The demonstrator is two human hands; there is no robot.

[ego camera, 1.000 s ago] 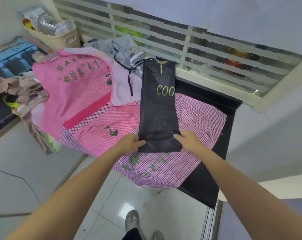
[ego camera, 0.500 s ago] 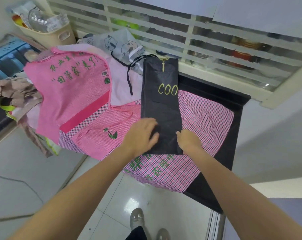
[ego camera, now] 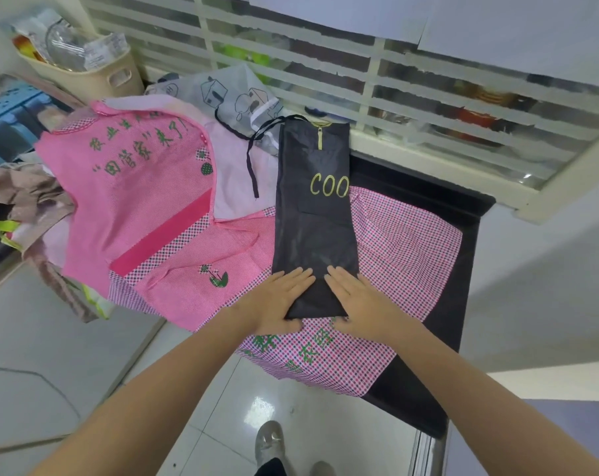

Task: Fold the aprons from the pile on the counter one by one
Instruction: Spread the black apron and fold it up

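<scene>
Nearest the viewer, two bare forearms reach forward over a pale tiled floor (ego camera: 85, 338), where the toe of a shoe (ego camera: 268, 438) shows. The left hand (ego camera: 279, 298) and right hand (ego camera: 358, 298) lie flat, fingers (ego camera: 299, 274) straight and side by side, pressing on the near end of a black apron (ego camera: 313, 221); neither hand grips anything. The black apron is folded lengthwise into a long narrow strip, printed with the letters COO in yellow-green, and runs away from the hands toward the window. By the look of it, this apron is partly folded: the lengthwise folds are made, and folding it across still seems to remain.

The strip rests on a pink checked apron (ego camera: 404, 255) spread over the dark surface (ego camera: 469, 269). To the left lies a second pink apron (ego camera: 126, 201) with green lettering, unfolded, and behind it a pale pink cloth (ego camera: 236, 187). Farthest back sits a grey printed apron (ego camera: 229, 94), crumpled. That makes one black, two pink printed, one pale and one grey; four appear to be left. No finished stack is visible. A beige basket (ego camera: 95, 75) stands at far left, below the window grille (ego camera: 411, 108)
</scene>
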